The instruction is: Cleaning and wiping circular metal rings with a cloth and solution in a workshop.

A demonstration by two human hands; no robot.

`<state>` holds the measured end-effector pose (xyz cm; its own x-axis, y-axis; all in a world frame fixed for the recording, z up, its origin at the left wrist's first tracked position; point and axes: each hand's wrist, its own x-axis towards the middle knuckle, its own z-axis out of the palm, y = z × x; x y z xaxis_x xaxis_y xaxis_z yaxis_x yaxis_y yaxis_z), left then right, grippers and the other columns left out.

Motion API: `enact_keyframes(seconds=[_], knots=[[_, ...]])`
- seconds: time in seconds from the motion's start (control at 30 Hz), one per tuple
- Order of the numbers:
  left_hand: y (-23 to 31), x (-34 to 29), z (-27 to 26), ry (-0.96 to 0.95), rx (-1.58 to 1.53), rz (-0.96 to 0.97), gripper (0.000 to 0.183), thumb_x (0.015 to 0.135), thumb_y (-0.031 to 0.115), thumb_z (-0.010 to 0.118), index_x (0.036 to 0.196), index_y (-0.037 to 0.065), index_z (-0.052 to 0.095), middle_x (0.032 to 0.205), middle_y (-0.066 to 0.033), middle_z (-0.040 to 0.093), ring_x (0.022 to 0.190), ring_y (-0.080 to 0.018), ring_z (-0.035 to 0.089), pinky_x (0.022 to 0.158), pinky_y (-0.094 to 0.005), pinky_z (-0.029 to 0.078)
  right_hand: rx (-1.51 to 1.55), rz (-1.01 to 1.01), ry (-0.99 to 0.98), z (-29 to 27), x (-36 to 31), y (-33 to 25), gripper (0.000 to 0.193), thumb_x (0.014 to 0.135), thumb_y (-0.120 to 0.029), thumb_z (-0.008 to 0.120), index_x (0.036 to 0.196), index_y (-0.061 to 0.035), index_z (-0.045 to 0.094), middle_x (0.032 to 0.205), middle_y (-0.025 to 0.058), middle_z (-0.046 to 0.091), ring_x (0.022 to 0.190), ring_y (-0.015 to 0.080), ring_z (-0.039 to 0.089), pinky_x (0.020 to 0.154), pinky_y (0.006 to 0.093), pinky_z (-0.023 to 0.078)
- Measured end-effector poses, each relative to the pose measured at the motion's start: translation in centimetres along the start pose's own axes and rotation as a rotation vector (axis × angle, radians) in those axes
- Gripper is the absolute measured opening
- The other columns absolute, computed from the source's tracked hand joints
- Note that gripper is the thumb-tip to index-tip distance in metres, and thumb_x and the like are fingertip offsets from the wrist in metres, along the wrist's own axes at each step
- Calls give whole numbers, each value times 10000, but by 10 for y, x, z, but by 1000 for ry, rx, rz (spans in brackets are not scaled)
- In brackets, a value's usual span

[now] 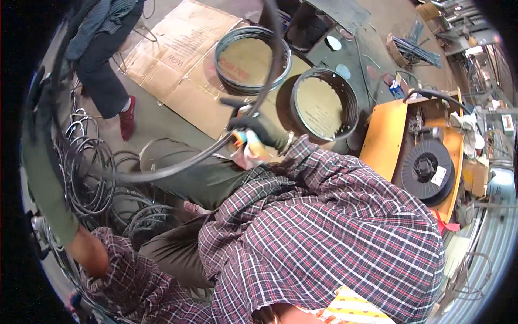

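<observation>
So the big thing here is a large dark hoop (162, 171), thin round metal bent into a wide ring. It sweeps from the left edge of the frame down across the middle, then curves up through the top center. Looks smooth and blackish, no visible coating or marks.

The right hand (259, 129), in a dark glove, sits just above the middle of the frame with its fingers clenched around the hoop. There's an orange and light-coloured bit right at the grip, can't tell what it is. The left hand (40, 102) is way over at the left edge in a greenish sleeve or glove, up against the hoop's far side. It's too close to the rim and too blurred to say whether those fingers are closed on it or not.

Lower left, on the floor, there's a messy pile of smaller wire rings (91, 173). Upper middle, two stacks of rings (253, 56) lie on flattened cardboard (178, 54). On the right sits an orange welder (388, 140) with a black wire spool (426, 168) on its side. Another person (102, 59) in dark trousers and a red shoe stands at upper left.
</observation>
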<state>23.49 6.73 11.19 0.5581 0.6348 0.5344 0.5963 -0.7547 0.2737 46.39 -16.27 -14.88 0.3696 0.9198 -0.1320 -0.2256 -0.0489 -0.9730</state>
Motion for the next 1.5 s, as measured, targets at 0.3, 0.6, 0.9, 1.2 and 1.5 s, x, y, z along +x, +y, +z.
enact_keyframes(seconds=[0.3, 0.6, 0.9, 1.2, 1.5], knots=[[-93, -95, 161, -356, -864, -313, 388, 1022, 162, 414, 1363, -3, 496, 1318, -117, 567, 1147, -199, 579, 1005, -315, 447, 232, -14, 466, -145, -95, 66, 481, 959, -134, 516, 1406, 5, 405, 842, 43, 599, 723, 128, 588, 690, 283, 516], [-139, -170, 166, -411, -1034, -651, 376, 1007, 195, 466, 1287, -46, 537, 1164, -117, 622, 1031, -198, 612, 928, -308, 477, 593, 143, 583, -332, -199, 248, 689, 910, -607, 495, 1153, 30, 595, 1156, 205, 639, 1114, 372, 566, 1053, 502, 363], [-173, -201, 165, -356, -1061, -727, 396, 1011, 221, 460, 1303, -39, 526, 1257, -128, 585, 1148, -243, 582, 1005, -355, 459, -207, -20, 1026, -313, -201, 228, 175, 899, -229, 603, 865, -60, 627, 705, 96, 610, 661, 217, 608, 661, 338, 501], [-210, -227, 162, -414, -600, -419, 407, 952, 87, 485, 1347, -13, 489, 1334, -153, 538, 1163, -255, 573, 1006, -349, 465, -574, -9, 883, -268, -179, 206, 155, 892, -218, 564, 907, -66, 590, 831, 115, 637, 794, 240, 638, 751, 352, 510], [-203, -231, 169, -334, -834, -812, 450, 1033, 237, 420, 1394, -30, 453, 1388, -137, 519, 1186, -240, 546, 1013, -361, 438, 109, -106, 795, -252, -168, 211, 156, 892, -205, 552, 936, -61, 594, 869, 121, 643, 832, 238, 640, 773, 361, 511]])
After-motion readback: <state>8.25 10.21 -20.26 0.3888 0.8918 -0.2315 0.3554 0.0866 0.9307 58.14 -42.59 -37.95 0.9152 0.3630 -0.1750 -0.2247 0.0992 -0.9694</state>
